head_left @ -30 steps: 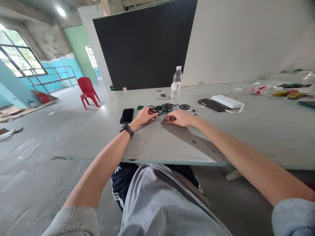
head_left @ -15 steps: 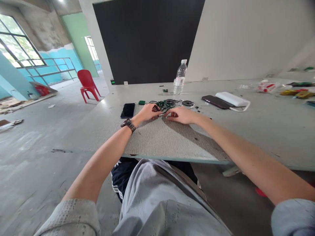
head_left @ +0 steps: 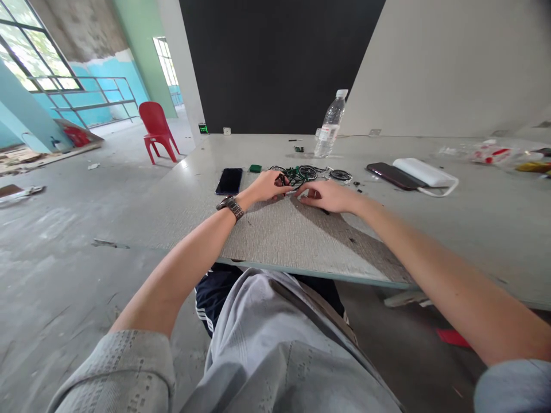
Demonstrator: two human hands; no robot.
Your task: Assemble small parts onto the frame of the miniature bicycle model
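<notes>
A small green and black model bicycle (head_left: 306, 173) with spoked wheels lies on the grey table (head_left: 387, 229), with loose small parts around it. My left hand (head_left: 267, 186), a watch on its wrist, pinches a small dark part at the near end of the model. My right hand (head_left: 329, 196) rests just right of it, fingers curled on a thin small piece that I cannot identify. The two hands' fingertips almost meet in front of the model.
A black phone (head_left: 229, 180) and a small green block (head_left: 255, 168) lie left of the hands. A water bottle (head_left: 330, 125) stands behind. A dark phone (head_left: 388, 175) and a white power bank (head_left: 424, 174) lie right. Packets (head_left: 486, 152) at far right. A red chair (head_left: 158, 131) stands on the floor.
The view has tilted and shifted, so the table sits higher and further right. Both hands stay at the model, drawing slightly closer together.
</notes>
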